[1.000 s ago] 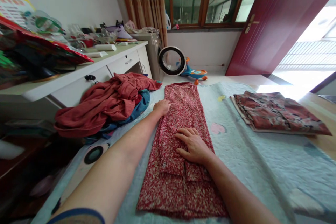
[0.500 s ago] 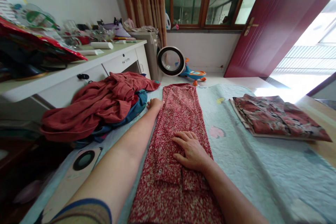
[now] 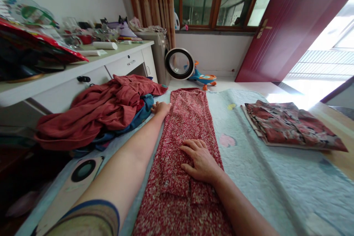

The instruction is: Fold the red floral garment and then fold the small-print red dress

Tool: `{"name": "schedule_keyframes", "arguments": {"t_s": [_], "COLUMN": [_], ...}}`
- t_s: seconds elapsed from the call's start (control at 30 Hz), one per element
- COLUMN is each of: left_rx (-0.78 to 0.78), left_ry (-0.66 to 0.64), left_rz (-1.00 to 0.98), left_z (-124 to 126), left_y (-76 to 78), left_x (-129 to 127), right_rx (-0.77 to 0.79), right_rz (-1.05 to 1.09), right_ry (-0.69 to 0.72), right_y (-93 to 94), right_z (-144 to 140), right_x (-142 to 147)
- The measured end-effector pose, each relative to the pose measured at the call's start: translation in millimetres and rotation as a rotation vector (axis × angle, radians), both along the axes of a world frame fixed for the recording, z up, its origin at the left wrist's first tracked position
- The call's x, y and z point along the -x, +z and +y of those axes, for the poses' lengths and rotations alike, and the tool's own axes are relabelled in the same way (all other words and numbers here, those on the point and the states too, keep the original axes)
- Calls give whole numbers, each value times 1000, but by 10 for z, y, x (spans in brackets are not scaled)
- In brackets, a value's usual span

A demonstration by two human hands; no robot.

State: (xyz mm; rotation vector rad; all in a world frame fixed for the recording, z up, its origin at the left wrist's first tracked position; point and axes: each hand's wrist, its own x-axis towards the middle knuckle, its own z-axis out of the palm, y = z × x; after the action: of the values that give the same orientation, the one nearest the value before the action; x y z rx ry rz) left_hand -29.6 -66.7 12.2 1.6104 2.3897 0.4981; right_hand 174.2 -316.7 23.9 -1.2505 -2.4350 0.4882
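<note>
A red garment with a small pale floral print lies folded into a long strip on the light-blue quilted bedding. My right hand rests palm down on its middle, fingers spread and flat. Beside the garment's far left edge is my left hand, its fingers loosely bent and apart, the thumb side at the fabric edge. Just left of that hand, a rust-red cloth heap lies over a teal cloth.
A folded flower-patterned cloth lies on the right. At left stands a cluttered white desk. Beyond the bedding are a washing machine with its round door open, a blue-orange ride-on toy and a dark red door.
My left hand has shifted slightly left from the garment's edge toward the cloth heap. My right hand stays flat on the garment. The view has turned very slightly.
</note>
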Motion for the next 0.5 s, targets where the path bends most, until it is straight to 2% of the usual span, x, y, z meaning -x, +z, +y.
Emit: {"name": "schedule_keyframes", "arguments": {"t_s": [0.33, 0.43, 0.5], "left_rx": [-198, -296, -268], "left_ry": [-73, -213, -354], "left_rz": [113, 211, 242], "left_z": [-60, -54, -27], "left_y": [-157, -158, -156], "left_x": [-47, -50, -36], "right_rx": [20, 16, 14], "right_rz": [-6, -3, -2], "right_ry": [2, -1, -2], "right_y": [13, 15, 14], "right_z": [1, 0, 0], "right_x": [0, 4, 4]}}
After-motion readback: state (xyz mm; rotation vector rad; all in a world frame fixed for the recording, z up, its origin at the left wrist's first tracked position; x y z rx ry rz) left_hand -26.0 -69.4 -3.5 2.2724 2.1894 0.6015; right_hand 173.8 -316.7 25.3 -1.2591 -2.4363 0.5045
